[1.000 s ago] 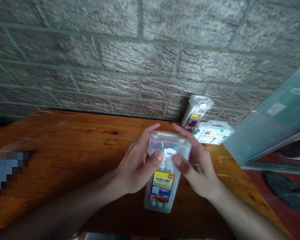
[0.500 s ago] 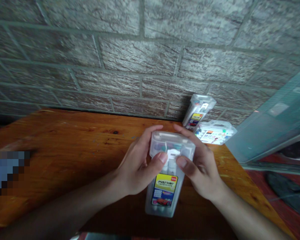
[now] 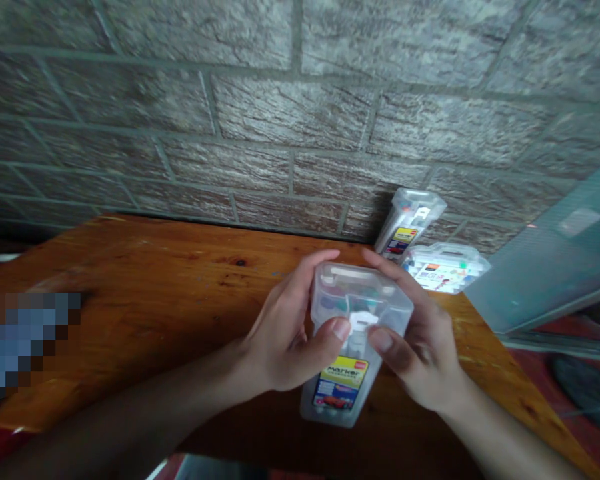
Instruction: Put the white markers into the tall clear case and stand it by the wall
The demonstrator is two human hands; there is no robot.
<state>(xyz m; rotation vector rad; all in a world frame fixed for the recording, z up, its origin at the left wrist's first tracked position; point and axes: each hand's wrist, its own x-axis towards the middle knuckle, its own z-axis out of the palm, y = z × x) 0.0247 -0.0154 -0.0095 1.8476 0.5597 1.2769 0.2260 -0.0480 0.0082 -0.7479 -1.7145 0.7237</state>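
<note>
Both hands grip a translucent plastic marker case point(image 3: 333, 410) with a yellow and blue "Marker" label. My left hand point(image 3: 293, 327) is closed on its left side, thumb pressed on the front beside the white latch point(image 3: 363, 320). On the other side my right hand point(image 3: 425, 340) is wrapped around the case, its thumb just right of the latch. The lid point(image 3: 360, 283) sits on top, and coloured marker ends show dimly through it. Fingers behind the case are mostly hidden.
At the wall point(image 3: 260, 100) a similar marker case point(image 3: 405, 230) stands on the wooden table point(image 3: 180, 287). Beside it is a wider clear case point(image 3: 447, 270) with a handle. A glass panel point(image 3: 555, 253) rises past the table's right edge. A pixelated patch covers the far left.
In the view, the hands and held case have shifted slightly right, as has the background. The case leans a little more, its top nearer to me. The grip stays the same.
</note>
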